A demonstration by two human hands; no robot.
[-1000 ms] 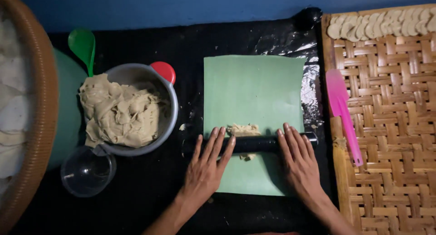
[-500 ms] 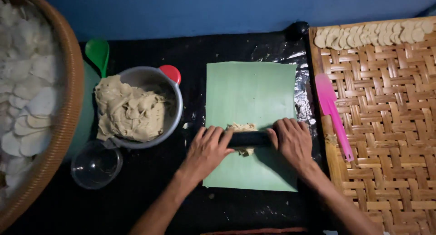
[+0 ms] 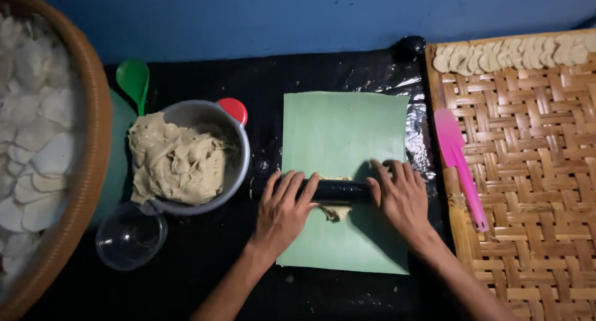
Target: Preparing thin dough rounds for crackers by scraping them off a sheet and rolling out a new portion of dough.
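Head view, looking straight down on a black plastic sheet [image 3: 205, 284]. Both hands lie palm-down on a dark roller [image 3: 338, 190], set apart at its two ends: left hand [image 3: 282, 212] with fingers spread over the left end, right hand [image 3: 402, 197] over the right end, fingers loosely curved. Neither hand grips tight; they press flat on top. The roller lies crosswise on a pale green sheet [image 3: 341, 128], about midway down it. A small flattened bit of dough [image 3: 335, 212] shows under the roller, between the hands, touching the green sheet. Left of the sheet, a grey metal bowl [image 3: 239, 147] holds a mound of beige dough [image 3: 174, 162]; a green spoon [image 3: 133, 79] and a red lid [image 3: 234, 108] sit at its far rim, a clear glass cup [image 3: 130, 237] just below it. Far left, a round basket [image 3: 93, 153] of pale thin discs. Right, a woven bamboo tray [image 3: 534, 190] with a pink spatula [image 3: 459, 162] on its left edge and a row of overlapping dough rounds [image 3: 515, 51] along the top.
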